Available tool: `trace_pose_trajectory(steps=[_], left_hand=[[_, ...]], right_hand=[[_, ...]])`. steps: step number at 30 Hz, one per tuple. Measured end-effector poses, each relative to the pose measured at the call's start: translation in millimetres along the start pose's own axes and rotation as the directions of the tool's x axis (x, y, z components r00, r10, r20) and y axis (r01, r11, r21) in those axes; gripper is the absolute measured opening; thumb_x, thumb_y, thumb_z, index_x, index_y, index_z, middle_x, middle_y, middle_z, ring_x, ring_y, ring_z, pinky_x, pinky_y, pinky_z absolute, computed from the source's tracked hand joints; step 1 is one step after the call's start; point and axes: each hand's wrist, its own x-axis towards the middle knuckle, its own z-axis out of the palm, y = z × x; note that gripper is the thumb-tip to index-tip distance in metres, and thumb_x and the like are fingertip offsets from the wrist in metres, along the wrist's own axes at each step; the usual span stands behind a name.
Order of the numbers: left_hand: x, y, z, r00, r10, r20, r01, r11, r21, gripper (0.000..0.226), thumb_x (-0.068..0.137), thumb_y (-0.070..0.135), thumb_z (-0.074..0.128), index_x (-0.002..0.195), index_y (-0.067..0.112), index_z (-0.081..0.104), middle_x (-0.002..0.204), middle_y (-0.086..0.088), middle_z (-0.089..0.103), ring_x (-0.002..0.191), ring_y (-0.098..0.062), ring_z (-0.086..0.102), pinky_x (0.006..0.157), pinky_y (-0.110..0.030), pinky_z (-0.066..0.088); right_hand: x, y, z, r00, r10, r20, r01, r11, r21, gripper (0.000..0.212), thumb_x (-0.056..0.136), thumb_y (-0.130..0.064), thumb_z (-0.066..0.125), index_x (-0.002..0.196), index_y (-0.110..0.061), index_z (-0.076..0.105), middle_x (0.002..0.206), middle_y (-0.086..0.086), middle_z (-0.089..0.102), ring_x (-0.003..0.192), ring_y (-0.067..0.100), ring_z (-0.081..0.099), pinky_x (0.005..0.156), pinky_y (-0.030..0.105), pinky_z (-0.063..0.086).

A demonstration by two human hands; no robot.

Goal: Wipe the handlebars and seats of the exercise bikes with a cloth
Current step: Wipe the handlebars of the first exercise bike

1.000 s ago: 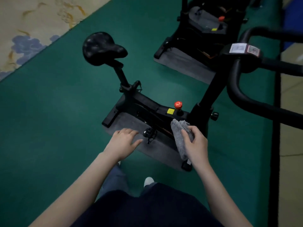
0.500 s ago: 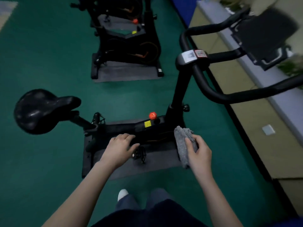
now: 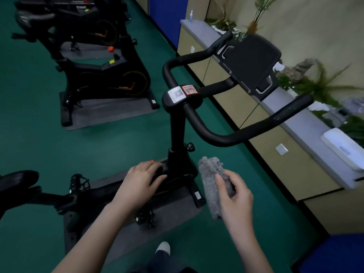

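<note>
The view has swung up and to the right since half a second ago. The green floor, a flat short-pile carpet, now fills only the side left of the left hand. A long pale cabinet with a grey top has come in well to the right of the right hand.

The bike, matt black metal, stands just beyond both hands, and its upright post rises between them. The handlebars were at the upper right before. They now sit in the middle, above and beyond the right hand: a smooth, rounded black tube bent into a wide loop. A second bike stands well beyond the left hand. A flat grey mat lies under the near bike, below both hands. The seat, glossy and rounded, has slid far left of the left hand and is cut off by the edge.

The cloth is grey and fuzzy, folded into a long pad. It stays in the right hand, pinched between thumb and curled fingers and clear of the bars. The left hand is palm down, with relaxed and slightly spread fingers. It now covers most of the red knob, which showed in full earlier. It seems to hover over the frame, though contact is unclear. Two square stickers top the post.
</note>
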Motion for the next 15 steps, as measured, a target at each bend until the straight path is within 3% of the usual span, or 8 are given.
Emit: trace_pose_trajectory(steps=[3, 9, 15], left_hand=[[14, 6, -8, 0.999, 0.027, -0.044, -0.028, 0.999, -0.02, 0.042, 0.094, 0.042, 0.051, 0.129, 0.019, 0.054, 0.125, 0.003, 0.058, 0.119, -0.02, 0.051, 0.099, -0.036, 0.038], [45, 8, -31, 0.99, 0.087, -0.113, -0.09, 0.996, -0.019, 0.046, 0.094, 0.041, 0.052, 0.132, 0.016, 0.053, 0.131, 0.001, 0.055, 0.123, -0.02, 0.048, 0.101, -0.035, 0.034], [92, 9, -63, 0.956, 0.226, -0.188, -0.242, 0.968, -0.068, 0.042, 0.094, 0.034, 0.053, 0.13, 0.014, 0.054, 0.127, -0.001, 0.056, 0.12, -0.02, 0.05, 0.1, -0.037, 0.04]], right_hand=[[12, -9, 1, 1.0, -0.023, -0.003, 0.023, 1.0, 0.008, 0.017, 0.091, -0.026, 0.06, 0.102, -0.016, 0.068, 0.096, -0.003, 0.066, 0.094, 0.011, 0.063, 0.083, 0.044, 0.054], [36, -37, 10, 0.992, -0.097, -0.084, 0.101, 0.994, 0.046, 0.015, 0.091, -0.02, 0.062, 0.097, -0.033, 0.065, 0.094, -0.016, 0.065, 0.093, 0.006, 0.063, 0.083, 0.043, 0.054], [68, -57, 27, 0.975, -0.089, -0.202, 0.093, 0.996, 0.006, 0.021, 0.09, -0.026, 0.062, 0.107, -0.015, 0.07, 0.097, -0.004, 0.07, 0.086, 0.019, 0.067, 0.075, 0.05, 0.056]])
